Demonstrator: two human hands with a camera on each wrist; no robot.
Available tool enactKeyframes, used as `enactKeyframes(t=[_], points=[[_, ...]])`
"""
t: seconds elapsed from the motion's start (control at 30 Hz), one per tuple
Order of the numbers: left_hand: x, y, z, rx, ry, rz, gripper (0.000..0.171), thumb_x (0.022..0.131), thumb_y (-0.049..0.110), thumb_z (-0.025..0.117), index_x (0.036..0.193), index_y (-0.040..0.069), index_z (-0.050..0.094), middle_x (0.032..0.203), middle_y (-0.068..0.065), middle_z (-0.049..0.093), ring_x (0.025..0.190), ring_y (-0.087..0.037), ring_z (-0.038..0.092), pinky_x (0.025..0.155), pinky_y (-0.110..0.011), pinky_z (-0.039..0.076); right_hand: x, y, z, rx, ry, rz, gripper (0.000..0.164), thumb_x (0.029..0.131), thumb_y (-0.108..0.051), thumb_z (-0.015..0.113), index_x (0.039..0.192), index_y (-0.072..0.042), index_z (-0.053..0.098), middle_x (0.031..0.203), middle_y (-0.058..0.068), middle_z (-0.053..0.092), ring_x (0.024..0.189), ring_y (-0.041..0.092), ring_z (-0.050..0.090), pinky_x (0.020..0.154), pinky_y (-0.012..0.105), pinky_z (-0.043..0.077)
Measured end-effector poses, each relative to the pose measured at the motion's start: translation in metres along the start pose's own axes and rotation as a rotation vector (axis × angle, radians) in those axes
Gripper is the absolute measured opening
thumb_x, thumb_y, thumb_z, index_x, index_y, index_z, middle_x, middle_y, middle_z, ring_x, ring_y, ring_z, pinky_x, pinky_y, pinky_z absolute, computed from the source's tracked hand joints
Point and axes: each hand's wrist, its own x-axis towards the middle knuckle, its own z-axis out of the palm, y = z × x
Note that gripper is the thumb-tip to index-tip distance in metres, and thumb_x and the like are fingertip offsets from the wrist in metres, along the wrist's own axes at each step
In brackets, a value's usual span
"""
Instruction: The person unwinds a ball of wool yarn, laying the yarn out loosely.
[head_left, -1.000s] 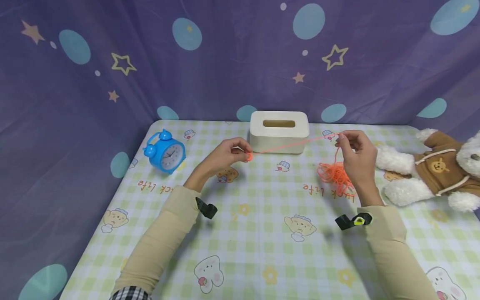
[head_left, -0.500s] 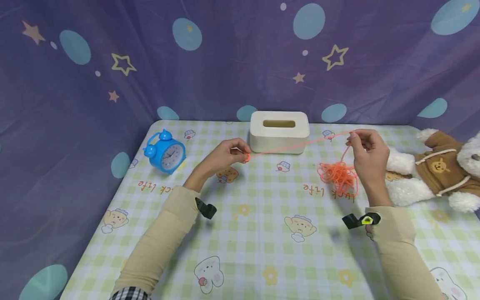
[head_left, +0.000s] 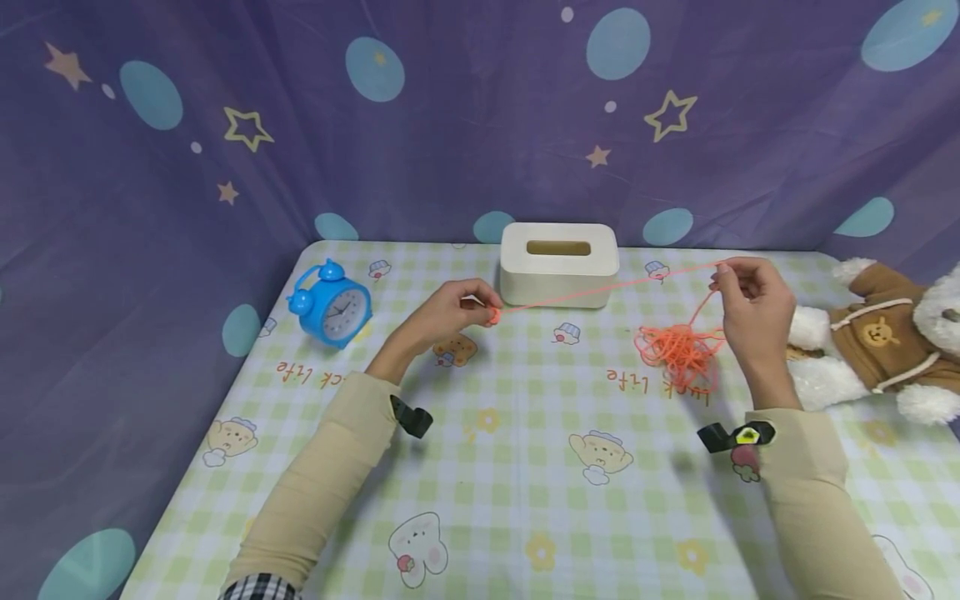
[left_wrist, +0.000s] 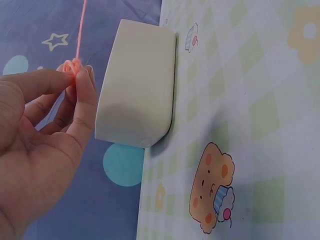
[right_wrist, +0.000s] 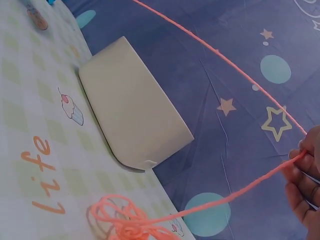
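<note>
A strand of orange yarn (head_left: 600,291) runs taut between the two hands above the table. My left hand (head_left: 459,308) pinches a small wound bundle of the yarn (left_wrist: 74,66) between thumb and fingertips, left of the tissue box. On the right, my right hand (head_left: 757,308) holds the strand between thumb and forefinger, higher than the left. From its fingers the yarn slants down to a loose tangled pile of orange yarn (head_left: 681,354) on the tablecloth. In the right wrist view only part of the right hand (right_wrist: 306,182) shows at the edge.
A cream tissue box (head_left: 558,283) stands at the back middle, behind the strand. A blue alarm clock (head_left: 330,304) is at the left. To the right lies a white plush bear (head_left: 877,333) in a brown hoodie, partly behind the right hand. A checked tablecloth (head_left: 517,492) covers the table.
My right hand has moved right, away from the left, lengthening the strand between them. The pile shifts slightly as yarn is drawn from it. My left hand stays nearly in place.
</note>
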Motion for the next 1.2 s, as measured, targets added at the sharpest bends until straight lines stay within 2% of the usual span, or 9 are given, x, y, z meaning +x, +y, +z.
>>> enactKeyframes(t=[0.17, 0.33, 0.57, 0.83, 0.97, 1.1, 1.2], points=[[0.0, 0.0, 0.0, 0.006, -0.003, 0.001, 0.021, 0.097, 0.011, 0.055, 0.111, -0.004, 0.058, 0.107, -0.011, 0.06, 0.096, -0.026, 0.065, 0.087, -0.036, 0.055, 0.0, -0.001, -0.003, -0.041, 0.008, -0.002, 0.021, 0.094, -0.016, 0.06, 0.101, 0.004, 0.066, 0.079, -0.021, 0.06, 0.068, -0.006, 0.058, 0.059, 0.012, 0.041], [0.001, -0.001, -0.001, 0.009, 0.0, 0.005, 0.015, 0.097, 0.009, 0.054, 0.107, -0.001, 0.06, 0.106, -0.011, 0.059, 0.094, -0.024, 0.065, 0.085, -0.035, 0.055, 0.001, 0.002, -0.005, -0.043, 0.019, -0.004, 0.021, 0.094, -0.014, 0.06, 0.101, 0.005, 0.066, 0.078, -0.021, 0.06, 0.066, -0.006, 0.057, 0.059, 0.012, 0.041], [0.0, -0.002, -0.002, 0.013, 0.003, -0.006, 0.01, 0.096, 0.008, 0.054, 0.101, 0.003, 0.061, 0.105, -0.012, 0.06, 0.092, -0.024, 0.066, 0.092, -0.049, 0.052, 0.004, 0.007, -0.009, -0.082, 0.045, 0.022, 0.022, 0.094, -0.015, 0.06, 0.102, 0.004, 0.066, 0.076, -0.024, 0.059, 0.065, -0.009, 0.055, 0.057, 0.011, 0.04], [-0.001, -0.004, -0.004, 0.01, 0.003, -0.017, 0.008, 0.096, 0.008, 0.055, 0.101, 0.006, 0.06, 0.103, -0.013, 0.059, 0.092, -0.024, 0.066, 0.093, -0.052, 0.05, 0.006, 0.006, -0.013, -0.088, 0.063, 0.037, 0.023, 0.094, -0.016, 0.059, 0.101, 0.005, 0.065, 0.076, -0.024, 0.059, 0.065, -0.009, 0.055, 0.057, 0.01, 0.04], [-0.001, -0.003, -0.004, 0.012, 0.004, -0.007, 0.009, 0.096, 0.008, 0.055, 0.103, 0.005, 0.059, 0.103, -0.013, 0.059, 0.092, -0.024, 0.066, 0.09, -0.046, 0.053, 0.003, 0.007, -0.014, -0.133, 0.013, 0.066, 0.023, 0.094, -0.02, 0.06, 0.1, 0.002, 0.066, 0.075, -0.026, 0.057, 0.065, -0.01, 0.055, 0.06, 0.008, 0.041], [0.0, -0.002, -0.003, 0.015, 0.012, 0.009, 0.01, 0.096, 0.01, 0.056, 0.104, 0.005, 0.06, 0.102, -0.012, 0.06, 0.091, -0.024, 0.066, 0.084, -0.036, 0.056, -0.001, 0.008, -0.014, -0.238, -0.093, 0.106, 0.026, 0.095, -0.026, 0.058, 0.101, -0.002, 0.066, 0.074, -0.028, 0.055, 0.065, -0.012, 0.052, 0.059, 0.007, 0.04], [0.0, -0.001, -0.002, 0.014, 0.018, 0.013, 0.009, 0.096, 0.012, 0.057, 0.102, 0.006, 0.061, 0.101, -0.012, 0.061, 0.091, -0.024, 0.066, 0.083, -0.034, 0.056, -0.004, 0.01, -0.015, -0.347, -0.21, 0.132, 0.03, 0.097, -0.03, 0.054, 0.104, -0.004, 0.066, 0.08, -0.015, 0.062, 0.068, -0.008, 0.052, 0.06, 0.012, 0.041]])
